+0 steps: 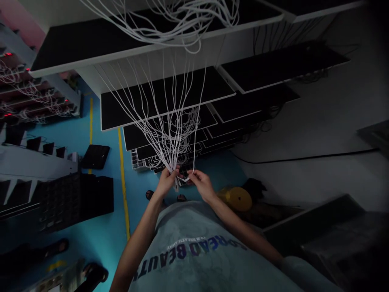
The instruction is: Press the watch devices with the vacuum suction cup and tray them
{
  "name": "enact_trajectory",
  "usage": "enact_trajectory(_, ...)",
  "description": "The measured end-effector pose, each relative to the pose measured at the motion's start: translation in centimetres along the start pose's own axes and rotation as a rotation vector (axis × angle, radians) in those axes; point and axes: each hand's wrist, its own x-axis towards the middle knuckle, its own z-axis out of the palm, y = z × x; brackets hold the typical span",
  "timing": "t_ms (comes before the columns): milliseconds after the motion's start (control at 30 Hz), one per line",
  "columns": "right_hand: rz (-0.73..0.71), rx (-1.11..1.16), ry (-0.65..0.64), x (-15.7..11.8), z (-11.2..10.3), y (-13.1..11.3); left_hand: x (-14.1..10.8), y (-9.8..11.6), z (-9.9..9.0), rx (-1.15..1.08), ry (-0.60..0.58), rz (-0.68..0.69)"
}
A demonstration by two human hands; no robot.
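A bundle of thin white cables (174,152) fans down from a shelf and gathers in my left hand (167,179), whose fingers are closed round it. Short cable ends poke out below that grip. To its right, my right hand (200,181) pinches a single white cable (195,150) that hangs apart from the bunch. Its lower end bends across toward the left hand. Both hands are just above my shirt front, with a small gap between them.
Black-topped shelves (167,97) with white edges rise in tiers before me, the upper shelf (91,44) heaped with more white cables (182,24). Black crates (94,198) stand at left on the blue floor (136,219). A yellow round object (238,198) lies at right. Another person's feet (95,272) show lower left.
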Motion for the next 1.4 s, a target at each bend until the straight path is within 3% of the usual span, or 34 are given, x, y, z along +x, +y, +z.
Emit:
enact_trajectory(167,-0.010,0.139,-0.201,-0.6,0.6,-0.9,0.1,-0.3,0.1,-0.051,0.080,-0.013)
enact_trajectory(300,-0.098,-0.004,-0.214,-0.6,0.5,-1.5,-0.1,0.0,-0.1,-0.081,0.111,-0.019)
enact_trajectory(433,-0.120,-0.212,-0.256,-0.6,0.0,-1.7,-1.1,1.0,-0.3,-0.100,0.074,-0.042)
enact_trajectory(633,-0.028,-0.371,-0.483,-1.3,0.2,-1.4,-2.2,2.3,0.4,-0.184,-0.028,-0.122)
enact_trajectory(733,0.058,-0.431,-0.485,-1.0,0.6,-1.3,-2.4,2.6,1.0,-0.227,-0.092,-0.171)
enact_trajectory(867,0.034,-0.558,-0.532,0.1,-0.7,-1.9,-2.3,2.8,1.5,-0.317,-0.098,-0.200)
enact_trajectory(933,-0.021,-0.595,-0.444,0.6,-2.0,-2.4,-2.1,2.9,1.5,-0.388,-0.076,-0.218)
enact_trajectory(1033,-0.134,-0.499,-0.137,0.4,-3.5,-2.8,-2.0,3.0,1.4,-0.490,-0.090,-0.288)
enact_trajectory(1100,-0.206,-0.414,-0.035,-0.5,-3.7,-2.5,-2.4,2.9,1.8,-0.538,-0.110,-0.330)
enact_trajectory(1233,-0.292,-0.303,-0.024,-2.7,-3.3,-0.2,-3.1,1.4,3.6,-0.585,-0.056,-0.320)
enact_trajectory(1300,-0.168,-0.339,-0.116,-3.0,-3.2,1.7,-2.5,0.1,4.4,-0.587,0.017,-0.277)
enact_trajectory(1400,0.032,-0.393,-0.215,-2.0,-3.7,4.3,-1.5,-2.0,5.0,-0.561,0.019,-0.217)
